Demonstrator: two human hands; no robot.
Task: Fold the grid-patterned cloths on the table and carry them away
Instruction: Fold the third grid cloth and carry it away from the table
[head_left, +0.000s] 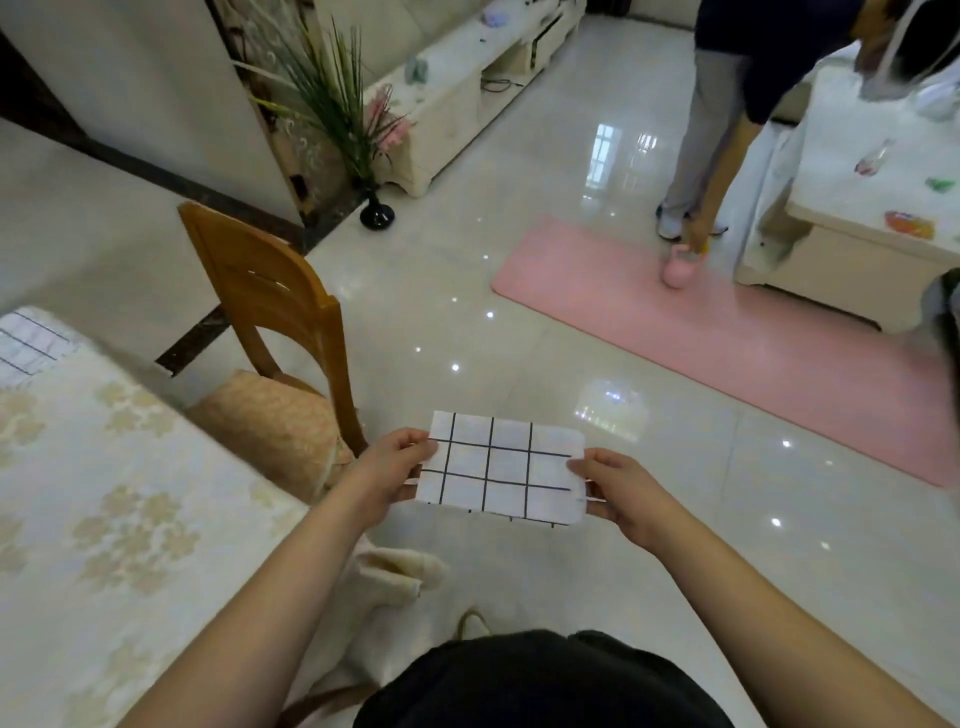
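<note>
Both hands pinch a folded grid cloth held flat above the floor: left hand at its nine o'clock edge, right hand at three o'clock. From the cloth, the table lies at eight o'clock, the pink mat at two, the wooden chair at ten. A second grid cloth rests on the table's far corner.

You stand on a glossy pale tile floor catching ceiling-light glints. A wooden chair sits beside the bench; a pink mat lies ahead, a cream cabinet beyond.
</note>
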